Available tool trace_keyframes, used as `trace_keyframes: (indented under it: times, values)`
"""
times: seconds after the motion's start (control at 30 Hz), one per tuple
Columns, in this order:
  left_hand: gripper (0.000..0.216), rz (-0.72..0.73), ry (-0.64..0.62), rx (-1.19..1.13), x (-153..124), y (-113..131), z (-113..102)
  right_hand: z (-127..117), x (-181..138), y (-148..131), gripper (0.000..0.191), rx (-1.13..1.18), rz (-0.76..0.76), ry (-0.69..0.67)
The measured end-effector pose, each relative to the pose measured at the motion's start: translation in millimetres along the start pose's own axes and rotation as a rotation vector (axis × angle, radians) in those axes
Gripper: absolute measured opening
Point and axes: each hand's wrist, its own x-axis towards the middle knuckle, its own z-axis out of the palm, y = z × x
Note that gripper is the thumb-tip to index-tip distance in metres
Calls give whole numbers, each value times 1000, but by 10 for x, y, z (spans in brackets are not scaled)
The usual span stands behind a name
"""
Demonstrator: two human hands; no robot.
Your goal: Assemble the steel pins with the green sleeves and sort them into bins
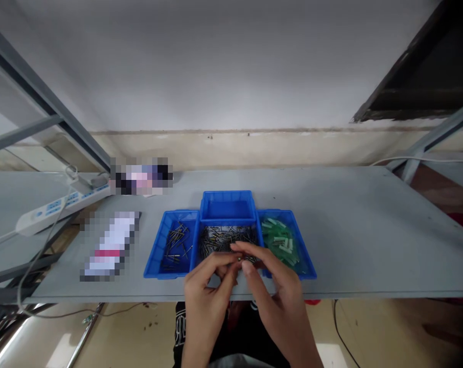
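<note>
My left hand point(206, 278) and my right hand point(268, 276) meet over the near edge of the middle blue tray point(226, 240), which is full of small dark metal pins. The fingertips of both hands pinch a tiny metal piece point(239, 259) between them. The left blue tray point(158, 255) holds a few scattered pins. The right blue tray point(306, 255) holds green and white plastic pieces. A smaller blue bin point(227, 207) stands behind the middle tray and looks empty.
The trays sit near the front edge of a grey table point(369, 235). A white power strip point(59, 207) with a cable lies at the left. Two blurred items point(109, 245) lie left of the trays. Grey frame bars stand at both sides.
</note>
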Motion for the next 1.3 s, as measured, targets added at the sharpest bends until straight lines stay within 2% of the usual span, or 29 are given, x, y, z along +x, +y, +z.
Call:
trace_keyframes:
  times: [0.27,0.47,0.63,0.7,0.73,0.8,0.87,1.0,1.07,1.17,1.3]
  values:
    - [14,-47,-17,-27,7,-69,39,-61,-9,-22,29,-119,79,-14]
    - [19,-45,-46,-22,31,-97,38,-53,38,-12,29,-146,40,6]
    - [15,-27,-40,72,-53,3,-29,-104,-2,24,27,-146,75,34]
    - [12,-6,32,182,-104,107,-129,-152,-13,37,25,-134,90,72]
    - [10,2,119,231,-120,157,-198,-176,-14,43,25,-128,96,97]
    - [6,-22,374,333,-120,218,-361,-213,-4,53,23,-119,96,148]
    - [14,-99,464,503,-74,204,-536,-221,19,56,23,-139,83,170]
    - [29,-279,363,697,41,59,-761,-150,89,50,23,-298,-20,135]
    - [31,-275,384,690,52,24,-763,-92,137,58,23,-412,-120,127]
    - [29,-213,404,560,27,41,-679,-17,234,98,20,-617,-254,93]
    - [26,-170,386,465,28,37,-624,47,390,173,12,-884,-361,-93]
